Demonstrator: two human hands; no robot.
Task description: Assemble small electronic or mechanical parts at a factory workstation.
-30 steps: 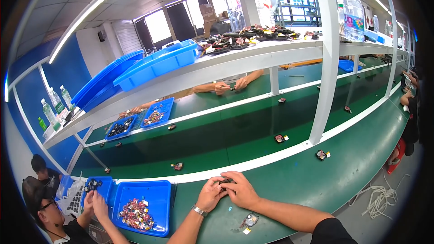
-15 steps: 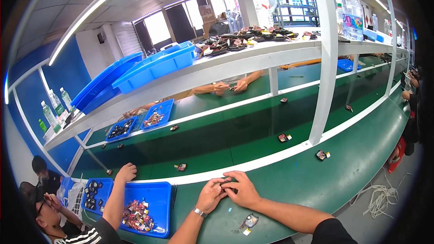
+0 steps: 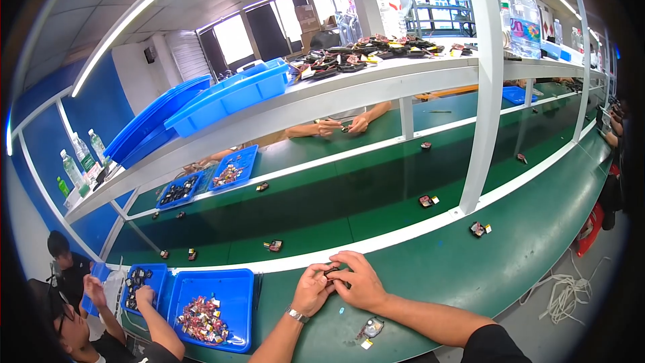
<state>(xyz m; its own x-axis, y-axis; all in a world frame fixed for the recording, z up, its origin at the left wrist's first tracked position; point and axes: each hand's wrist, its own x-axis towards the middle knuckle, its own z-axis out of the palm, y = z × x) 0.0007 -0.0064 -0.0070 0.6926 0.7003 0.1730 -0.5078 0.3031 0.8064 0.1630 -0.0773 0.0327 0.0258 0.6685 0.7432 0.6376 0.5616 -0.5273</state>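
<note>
Both my hands meet over the green tabletop point(image 3: 430, 289) at the near side. My left hand point(image 3: 314, 290), with a metal watch on its wrist, is closed on a small dark part point(image 3: 330, 271). My right hand point(image 3: 359, 281) grips the same part from the right, its fingers bent over it. Much of that part is hidden by my fingers, so its exact kind does not show. Nearer to me lies a small round clear-and-grey piece point(image 3: 371, 327) with a white-and-yellow tag. A tiny light-blue bit point(image 3: 341, 310) rests beside my hands.
Left of my hands stands a blue tray point(image 3: 247, 309) of small wired parts; beyond it, a co-worker's hand point(image 3: 144, 296) reaches into another tray. Wired assemblies lie on the green belt point(image 3: 322, 218), behind a white rail point(image 3: 396, 236). A white post point(image 3: 480, 128) rises at right.
Parts on the belt have shifted slightly right, and another now shows at its left. The co-worker's hand has moved from beside the belt to the left tray. My hands have hardly moved.
</note>
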